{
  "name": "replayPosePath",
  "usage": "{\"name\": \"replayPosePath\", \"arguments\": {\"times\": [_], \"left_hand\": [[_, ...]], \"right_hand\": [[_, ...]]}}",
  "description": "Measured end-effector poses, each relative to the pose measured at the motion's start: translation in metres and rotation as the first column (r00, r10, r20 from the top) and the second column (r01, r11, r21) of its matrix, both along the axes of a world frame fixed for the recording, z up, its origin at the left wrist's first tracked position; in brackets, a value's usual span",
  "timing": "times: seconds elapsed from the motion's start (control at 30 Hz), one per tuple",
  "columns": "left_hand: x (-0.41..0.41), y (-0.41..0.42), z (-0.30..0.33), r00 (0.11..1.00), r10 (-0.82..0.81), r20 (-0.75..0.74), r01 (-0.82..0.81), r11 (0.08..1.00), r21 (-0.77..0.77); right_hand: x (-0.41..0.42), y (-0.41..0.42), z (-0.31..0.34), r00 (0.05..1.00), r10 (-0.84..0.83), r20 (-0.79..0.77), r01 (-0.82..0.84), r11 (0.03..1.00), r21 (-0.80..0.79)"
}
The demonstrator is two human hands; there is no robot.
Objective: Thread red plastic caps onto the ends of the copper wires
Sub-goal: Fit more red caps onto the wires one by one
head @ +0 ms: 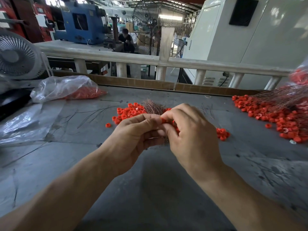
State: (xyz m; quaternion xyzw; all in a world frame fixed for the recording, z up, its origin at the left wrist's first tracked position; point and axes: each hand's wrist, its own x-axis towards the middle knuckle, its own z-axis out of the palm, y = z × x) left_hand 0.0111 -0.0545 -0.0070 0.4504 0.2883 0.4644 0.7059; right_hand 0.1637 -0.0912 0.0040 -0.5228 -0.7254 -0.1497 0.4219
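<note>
- Left hand [133, 132] curls round the copper wire bundle [152, 106], fanning the ends upward for access.
- Right hand [188, 129] pinches one red cap [163, 120] at those ends (the loose cap pile [128, 112] lies just beyond).

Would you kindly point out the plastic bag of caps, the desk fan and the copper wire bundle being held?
plastic bag [63, 88]: head view, crumpled top.
desk fan [16, 55]: head view, grille.
copper wire bundle [152, 106]: head view, splayed ends.
</note>
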Motion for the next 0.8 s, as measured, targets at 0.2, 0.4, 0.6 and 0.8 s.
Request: {"name": "replayPosePath", "arguments": {"times": [0.2,0.4,0.6,0.8], "left_hand": [[-0.004,0.001,0.002,0.999,-0.031,-0.01,0.031,0.999,0.015],[-0.002,0.0,0.002,1.0,-0.011,-0.011,0.012,1.0,0.028],[-0.001,0.0,0.003,1.0,-0.002,-0.002,0.002,0.999,0.036],[-0.003,-0.001,0.004,0.997,-0.076,-0.035,0.077,0.996,0.041]], "right_hand": [[0.004,0.003,0.003,1.0,0.021,0.013,-0.022,0.998,0.066],[0.008,0.006,-0.002,0.999,0.053,0.001,-0.053,0.992,0.112],[0.009,0.007,-0.002,0.995,0.099,0.009,-0.099,0.989,0.11],[0.012,0.007,-0.002,0.994,0.105,0.032,-0.108,0.986,0.125]]}}
